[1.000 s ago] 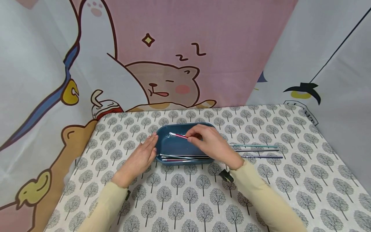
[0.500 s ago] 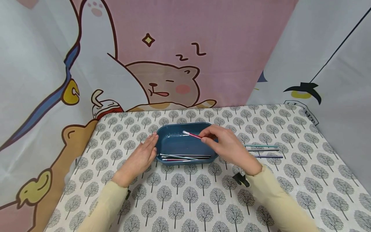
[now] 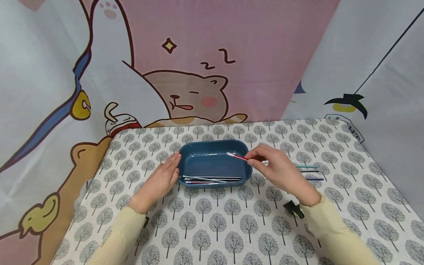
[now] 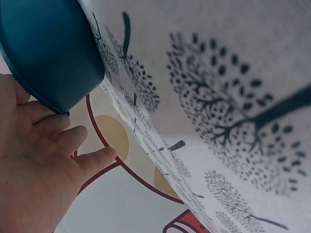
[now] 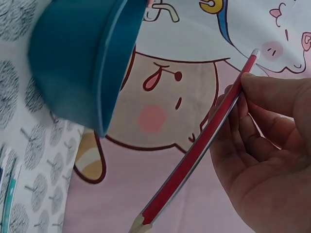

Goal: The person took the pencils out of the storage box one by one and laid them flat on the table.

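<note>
A dark blue oblong box (image 3: 212, 165) sits on the table, with several pencils (image 3: 212, 180) lying along its near side. My left hand (image 3: 159, 184) rests against the box's left end, fingers extended; the left wrist view shows its fingertips touching the blue wall (image 4: 53, 53). Between thumb and fingers, my right hand (image 3: 278, 169) pinches a red pencil (image 5: 182, 167) above the box's right rim. That pencil's sharpened wooden tip and its pale other end both show in the right wrist view.
Right of the box, partly behind my right hand, lie a teal pencil (image 3: 306, 167), a black pencil (image 3: 311, 171) and a blue-violet pencil (image 3: 314, 179). A tree-patterned cloth (image 3: 212, 228) covers the table. Cartoon-printed curtains (image 3: 265, 66) stand behind and at the sides.
My right hand has moved to the right with the red pencil, from over the middle of the box to its right rim. The left hand has stayed in place.
</note>
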{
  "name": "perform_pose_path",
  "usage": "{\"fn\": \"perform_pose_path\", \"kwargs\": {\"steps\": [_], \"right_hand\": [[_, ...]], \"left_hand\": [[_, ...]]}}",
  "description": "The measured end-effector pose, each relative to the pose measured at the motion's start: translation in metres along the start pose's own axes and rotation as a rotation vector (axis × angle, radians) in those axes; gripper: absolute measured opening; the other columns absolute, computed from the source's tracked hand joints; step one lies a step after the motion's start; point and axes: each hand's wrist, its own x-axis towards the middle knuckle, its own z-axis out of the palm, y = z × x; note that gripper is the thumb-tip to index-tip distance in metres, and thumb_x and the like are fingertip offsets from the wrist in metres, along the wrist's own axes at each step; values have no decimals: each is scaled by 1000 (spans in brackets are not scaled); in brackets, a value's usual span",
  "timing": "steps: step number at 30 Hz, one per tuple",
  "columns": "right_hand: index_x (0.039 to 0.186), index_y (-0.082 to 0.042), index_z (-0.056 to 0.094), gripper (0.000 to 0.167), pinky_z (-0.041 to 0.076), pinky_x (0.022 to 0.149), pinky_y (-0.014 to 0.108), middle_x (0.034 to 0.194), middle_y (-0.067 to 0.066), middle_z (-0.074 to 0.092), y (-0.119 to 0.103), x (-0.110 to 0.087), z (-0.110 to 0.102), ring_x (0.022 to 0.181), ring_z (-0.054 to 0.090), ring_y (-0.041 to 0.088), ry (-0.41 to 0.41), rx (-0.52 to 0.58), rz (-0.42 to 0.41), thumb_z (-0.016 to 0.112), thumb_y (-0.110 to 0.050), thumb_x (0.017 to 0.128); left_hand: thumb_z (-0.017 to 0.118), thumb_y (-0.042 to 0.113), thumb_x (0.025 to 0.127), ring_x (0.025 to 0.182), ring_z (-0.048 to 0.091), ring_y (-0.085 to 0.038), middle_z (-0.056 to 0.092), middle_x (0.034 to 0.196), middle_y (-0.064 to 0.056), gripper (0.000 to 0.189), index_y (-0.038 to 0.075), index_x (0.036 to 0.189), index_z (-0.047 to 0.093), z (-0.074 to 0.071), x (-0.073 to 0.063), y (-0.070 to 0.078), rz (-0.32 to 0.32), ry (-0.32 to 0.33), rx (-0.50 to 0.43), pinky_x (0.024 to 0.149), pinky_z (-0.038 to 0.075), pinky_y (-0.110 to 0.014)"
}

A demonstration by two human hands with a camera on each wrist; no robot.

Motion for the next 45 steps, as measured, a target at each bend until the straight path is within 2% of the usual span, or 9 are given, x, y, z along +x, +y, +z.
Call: {"fn": "perform_pose_path", "kwargs": {"steps": [4,10,19,24,37,45], "right_hand": [[105,-16,76,14,58,76,35,102,-8,71,5,-5,-5,91,65,11,-6,-12,5,73,-6,96],[105,-17,76,16,55,72,30,104,-10,71,14,-15,-11,89,63,9,-4,-56,9,73,-4,96],[104,-18,75,15,56,73,26,98,-13,68,26,-28,-17,84,62,6,-8,-77,13,73,-5,96],[104,-16,75,16,52,66,25,92,-12,66,33,-35,-19,76,58,5,-15,-89,-13,74,-2,94],[102,-16,75,27,60,71,24,100,-10,71,53,-55,-20,86,64,3,4,-132,-23,78,6,87],[101,-19,75,25,50,59,21,97,-11,71,64,-67,-20,74,56,0,12,-132,-8,79,2,88]], "left_hand": [[44,20,112,151,32,-40,22,169,-15,55,-2,160,31,0,0,0,-5,-4,1,117,32,-65],[43,21,112,151,32,-40,22,169,-15,55,-1,161,30,1,1,-1,-8,-6,5,118,32,-65],[44,20,112,150,33,-40,26,168,-18,54,-2,160,32,1,2,-1,3,7,-5,116,33,-66],[44,20,111,150,34,-41,26,168,-17,54,-3,160,33,1,3,-2,9,13,-1,116,34,-66],[43,20,111,150,34,-42,27,167,-19,54,-2,160,33,1,2,-1,7,9,9,116,33,-66],[43,21,112,150,33,-40,25,168,-16,54,-2,160,33,1,0,-1,-1,12,4,117,33,-66]]}}
